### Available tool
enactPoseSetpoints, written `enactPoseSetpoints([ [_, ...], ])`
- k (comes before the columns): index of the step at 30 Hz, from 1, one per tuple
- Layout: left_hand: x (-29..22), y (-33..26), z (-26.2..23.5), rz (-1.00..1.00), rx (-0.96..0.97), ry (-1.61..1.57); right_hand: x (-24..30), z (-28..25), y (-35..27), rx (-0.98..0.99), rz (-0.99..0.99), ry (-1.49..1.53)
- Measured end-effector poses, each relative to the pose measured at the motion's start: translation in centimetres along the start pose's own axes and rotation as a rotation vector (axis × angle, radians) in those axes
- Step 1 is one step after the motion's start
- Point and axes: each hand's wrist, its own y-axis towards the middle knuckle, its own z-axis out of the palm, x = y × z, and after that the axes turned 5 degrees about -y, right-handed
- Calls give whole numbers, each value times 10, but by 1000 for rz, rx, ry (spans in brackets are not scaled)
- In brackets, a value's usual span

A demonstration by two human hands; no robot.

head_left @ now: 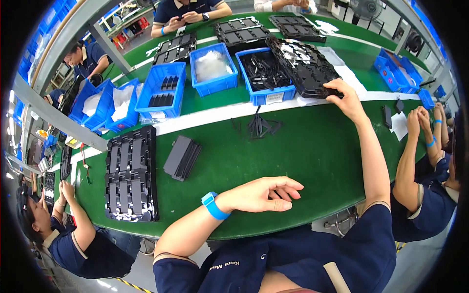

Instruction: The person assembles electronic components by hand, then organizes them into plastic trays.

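1. Right hand [348,100] reaches far right, fingers gripping the edge of the black tray [303,63] leaning over a blue bin [266,93].
2. Left hand [261,194] rests loose and empty on the near green tabletop [303,146].

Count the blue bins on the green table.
7, maybe more hidden. Four in a row ahead: black-parts bin beside the right hand, white-bags bin, bin, bin. One at far left, two at far right.
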Motion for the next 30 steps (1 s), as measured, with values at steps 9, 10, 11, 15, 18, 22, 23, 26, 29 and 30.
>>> enactPoseSetpoints([
  [9,-2,-1,1,-17,-8,143,3,-41,35,66,-30,8],
  [10,-3,-1,1,-14,-9,144,0,-45,39,13,-75,18],
  [11,-4,-1,1,-5,-34,149,1,-44,42,-38,-65,73],
  [15,-4,-1,1,41,-165,147,12,-26,56,-141,-163,35],
  [18,-4,-4,-3,111,-260,75,22,-9,58,-147,-257,37],
  [22,-4,-9,-11,139,-321,85,21,-13,54,72,-69,157],
  [23,-3,-9,-13,101,-347,99,19,-16,52,179,75,238],
  [26,-1,-9,-14,53,-367,120,11,-23,53,311,135,219],
  [29,0,-9,-13,39,-338,115,11,-28,52,352,154,6],
  [30,0,-9,-13,36,-333,113,13,-28,52,361,116,-81],
])
